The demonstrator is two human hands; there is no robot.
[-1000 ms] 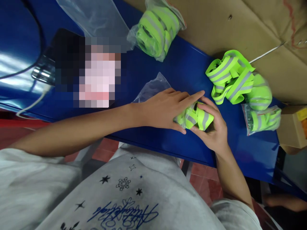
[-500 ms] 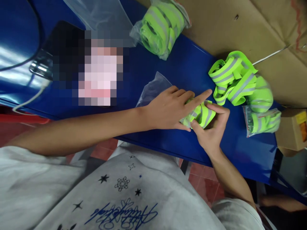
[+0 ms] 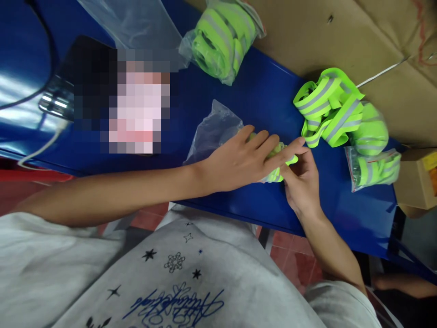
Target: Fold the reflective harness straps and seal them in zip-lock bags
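Packing workshop (by its look), blue table (image 3: 269, 100), bagged reflective straps (image 3: 218, 43), cardboard box (image 3: 414, 182)

The left hand (image 3: 242, 159) holds a bright green strap (image 3: 275, 176) with gray stripes, and the right hand (image 3: 303, 177) touches its right end. A clear bag (image 3: 209, 132) sticks out left of the left hand. All this is over a blue table (image 3: 355, 223). On the far side sits a big bagged green roll (image 3: 220, 43). To the right lie a loose green strap (image 3: 336, 120), a small bag (image 3: 377, 168) of green strap and a brown box (image 3: 413, 182).
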